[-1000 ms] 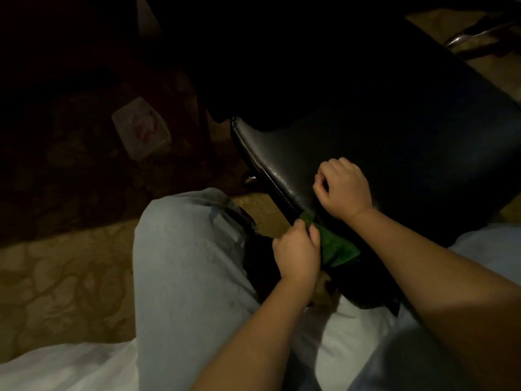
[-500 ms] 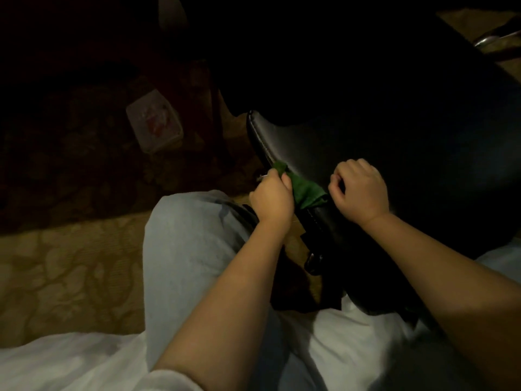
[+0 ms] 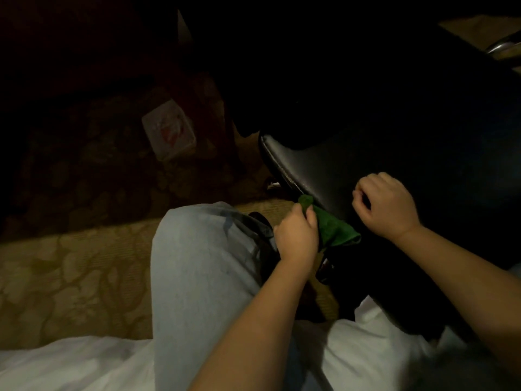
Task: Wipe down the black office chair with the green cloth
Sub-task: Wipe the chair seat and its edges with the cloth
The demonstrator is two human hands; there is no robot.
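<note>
Left hand (image 3: pixel 296 239) had the green cloth (image 3: pixel 334 230) bunched in its fingers, against the seat edge of the black office chair (image 3: pixel 324 165) (pretty dim room). Right hand (image 3: pixel 386 206) rested on the seat, curled up, empty.

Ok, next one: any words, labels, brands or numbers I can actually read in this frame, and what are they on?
None can be read.
On the whitish flat packet lying on the dark patterned carpet: red print, too blurred and dim to read.
On the black leather-like office chair seat: no label shows.
On the crumpled green cloth: no tag shows.
</note>
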